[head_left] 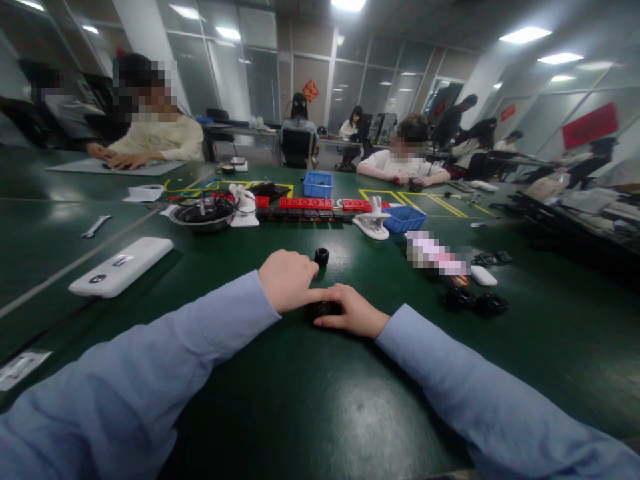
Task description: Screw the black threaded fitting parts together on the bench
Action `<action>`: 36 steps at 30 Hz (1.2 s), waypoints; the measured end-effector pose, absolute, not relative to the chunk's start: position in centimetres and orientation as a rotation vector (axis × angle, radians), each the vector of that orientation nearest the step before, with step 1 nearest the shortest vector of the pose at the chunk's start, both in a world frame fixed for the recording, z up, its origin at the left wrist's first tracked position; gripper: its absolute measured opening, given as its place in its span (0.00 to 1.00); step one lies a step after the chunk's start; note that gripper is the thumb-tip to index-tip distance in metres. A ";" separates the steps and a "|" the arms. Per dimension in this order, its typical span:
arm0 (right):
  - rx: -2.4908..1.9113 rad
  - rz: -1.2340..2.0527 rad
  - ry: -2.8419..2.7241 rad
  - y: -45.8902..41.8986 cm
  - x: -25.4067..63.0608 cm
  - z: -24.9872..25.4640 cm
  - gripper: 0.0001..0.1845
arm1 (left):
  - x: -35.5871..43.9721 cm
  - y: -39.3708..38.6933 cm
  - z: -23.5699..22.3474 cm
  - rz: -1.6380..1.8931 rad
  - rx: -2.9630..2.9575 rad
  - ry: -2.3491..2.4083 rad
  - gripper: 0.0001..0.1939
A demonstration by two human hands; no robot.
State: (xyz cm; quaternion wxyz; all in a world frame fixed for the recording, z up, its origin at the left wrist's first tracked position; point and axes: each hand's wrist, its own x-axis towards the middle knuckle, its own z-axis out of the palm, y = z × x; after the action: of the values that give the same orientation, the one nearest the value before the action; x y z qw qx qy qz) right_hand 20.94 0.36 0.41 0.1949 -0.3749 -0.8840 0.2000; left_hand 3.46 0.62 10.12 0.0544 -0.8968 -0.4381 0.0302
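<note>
My right hand (357,312) curls around a black round piece (319,309) on the green table, with the thumb along its near side. The fingers cover much of it. My left hand (287,280) is beside it, its fingers curled and its thumb reaching over the top of the piece to my right fingertips. What lies under the left fingers is hidden. Just past the left knuckles stands a second small black ring-like piece (322,256), close to the index finger; whether they touch I cannot tell.
A white power bank (123,267) and a wrench (96,227) lie at left. Farther back are a metal bowl (203,219), white clips (373,220), a red block row (306,203) and blue bins (318,184). Black wheel-like pieces (491,304) lie at right. People sit across the table.
</note>
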 end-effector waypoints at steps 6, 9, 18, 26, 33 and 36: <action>-1.068 0.536 -2.471 0.3 21.0 0.6 0.18 | 1.8 4.0 9.7 0.032 -3.348 -0.710 0.19; -1.056 0.542 -2.480 0.3 21.0 0.5 0.22 | 1.6 4.7 9.3 0.151 -3.460 -0.588 0.22; -1.092 0.534 -2.503 0.3 21.0 0.8 0.23 | 2.0 4.5 8.9 0.215 -3.366 -0.638 0.23; -1.070 0.530 -2.509 0.4 21.1 0.6 0.23 | 2.1 4.3 8.9 0.223 -3.334 -0.732 0.23; -1.077 0.555 -2.506 0.2 21.0 0.9 0.21 | 2.4 3.6 9.3 0.225 -3.282 -0.850 0.21; -1.089 0.561 -2.500 0.2 20.9 0.9 0.21 | 2.5 3.3 9.4 0.226 -3.252 -0.899 0.20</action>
State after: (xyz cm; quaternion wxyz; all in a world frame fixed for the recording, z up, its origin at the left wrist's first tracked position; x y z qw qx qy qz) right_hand 20.94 0.15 0.88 0.1780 -0.3849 -0.8836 0.1983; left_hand 2.51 3.28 9.43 -0.1199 -0.9548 -0.2638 0.0662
